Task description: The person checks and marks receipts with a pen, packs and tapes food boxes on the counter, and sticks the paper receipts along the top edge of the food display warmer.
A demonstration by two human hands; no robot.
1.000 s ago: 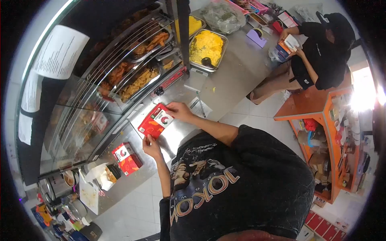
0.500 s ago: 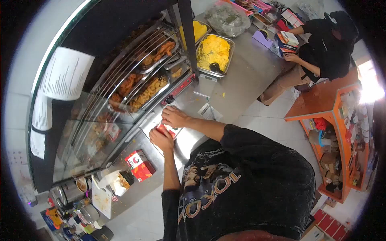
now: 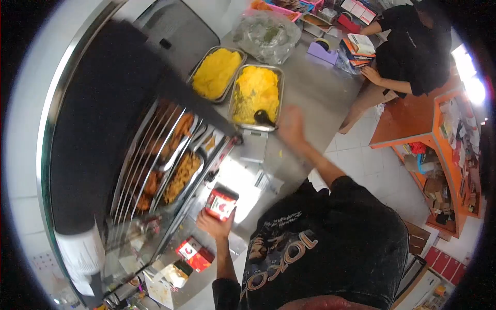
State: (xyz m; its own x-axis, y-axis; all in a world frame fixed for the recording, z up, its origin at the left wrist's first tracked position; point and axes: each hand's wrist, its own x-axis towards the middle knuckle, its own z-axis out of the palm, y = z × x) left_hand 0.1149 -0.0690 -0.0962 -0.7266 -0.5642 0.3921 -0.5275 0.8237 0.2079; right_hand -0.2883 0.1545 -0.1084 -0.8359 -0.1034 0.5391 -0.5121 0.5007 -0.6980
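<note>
My left hand (image 3: 214, 223) is wrapped round a small red-and-white food box (image 3: 222, 203), holding it over the steel counter. The top end of the box looks dark. My right hand (image 3: 292, 125) is stretched out beside a metal tray of yellow food (image 3: 255, 93); motion smears its fingers. Nearest to it is a black serving spoon (image 3: 264, 118) resting in that tray, and I cannot make out whether they touch. Another red-and-white box (image 3: 195, 253) stands on the counter below my left hand.
A second tray of yellow food (image 3: 216, 73) sits alongside. A glass display case (image 3: 155, 170) with fried food runs along the left. A flat scale (image 3: 254, 145) lies near the tray. Across the counter, a co-worker (image 3: 408, 51) handles stacked boxes (image 3: 358, 50) by a purple tape dispenser (image 3: 322, 53).
Both hands were together on the red box. My right hand has left it and moved up and right to the yellow food tray; my left hand keeps the box. The view has shifted.
</note>
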